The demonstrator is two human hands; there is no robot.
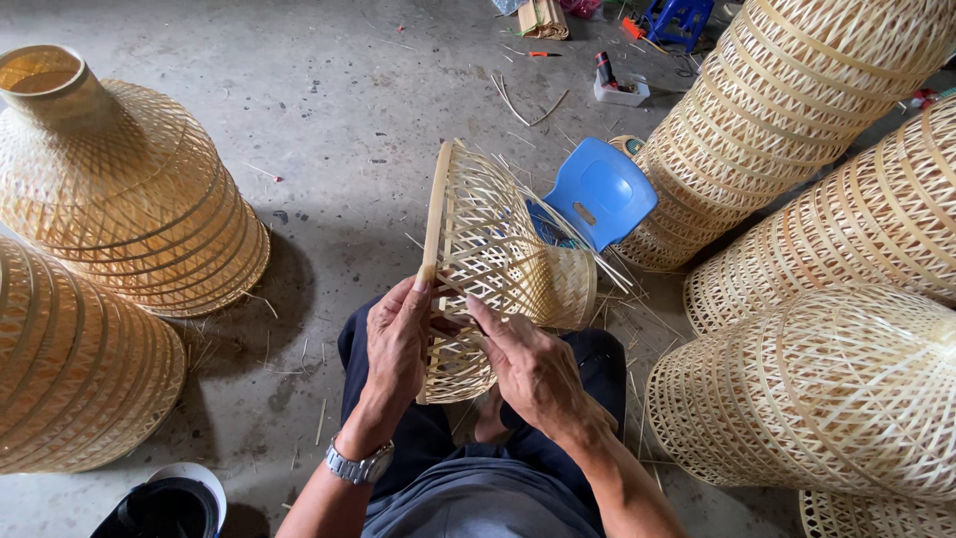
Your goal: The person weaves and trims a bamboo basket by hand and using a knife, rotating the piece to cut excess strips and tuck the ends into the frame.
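Note:
A woven bamboo lampshade frame [498, 261] lies on its side over my lap, its wide rim facing left. My left hand [398, 344] grips that rim from the outside, fingers wrapped over the hoop's edge. My right hand [528, 367] presses on the open lattice, fingers pinching a thin bamboo strip in the weave. Loose strip ends stick out at the narrow neck, near a blue plastic stool [602, 191]. A metal watch [358, 465] is on my left wrist.
Stacks of finished woven shades stand at left [129, 189] and lower left [70, 369], and more lie at right [787, 110] and lower right [836, 389]. Bamboo scraps litter the concrete floor [349, 110]. A dark container [164, 508] sits at bottom left; small tools lie at the top.

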